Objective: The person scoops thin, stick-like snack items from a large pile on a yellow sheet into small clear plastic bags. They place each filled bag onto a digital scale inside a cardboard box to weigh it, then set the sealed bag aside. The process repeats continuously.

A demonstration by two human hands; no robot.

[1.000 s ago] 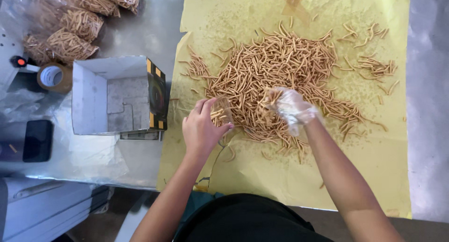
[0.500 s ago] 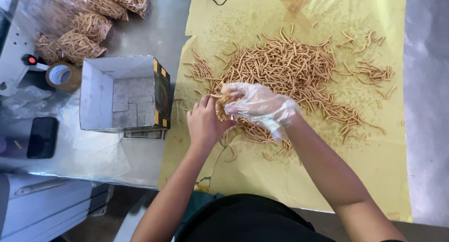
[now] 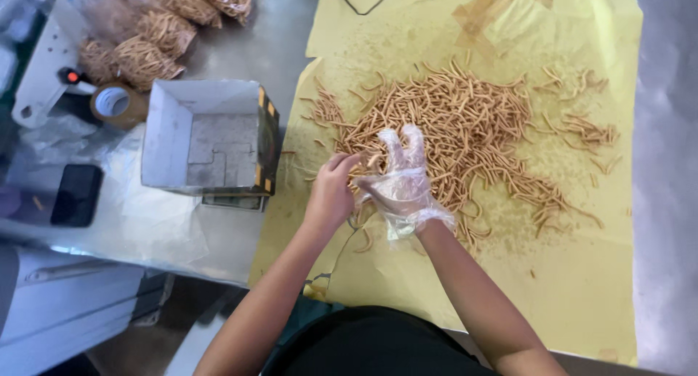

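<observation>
A wide pile of thin tan snack sticks (image 3: 465, 121) lies spread on a yellow paper sheet (image 3: 582, 289). My right hand (image 3: 403, 180), in a loose clear plastic glove, lies flat with fingers spread at the pile's near left edge. My bare left hand (image 3: 331, 190) sits just left of it, fingers curled around a few sticks, touching the glove.
An open empty cardboard box (image 3: 211, 136) stands left of the sheet on the metal table. Behind it are a tape roll (image 3: 116, 103) and several clear bags of sticks (image 3: 145, 41). A dark phone (image 3: 73, 194) lies at the left. A black cable (image 3: 356, 1) crosses the top.
My gloved right hand has drawn in from the pile's middle to its left edge beside my left hand and flattened out. The view has shifted slightly.
</observation>
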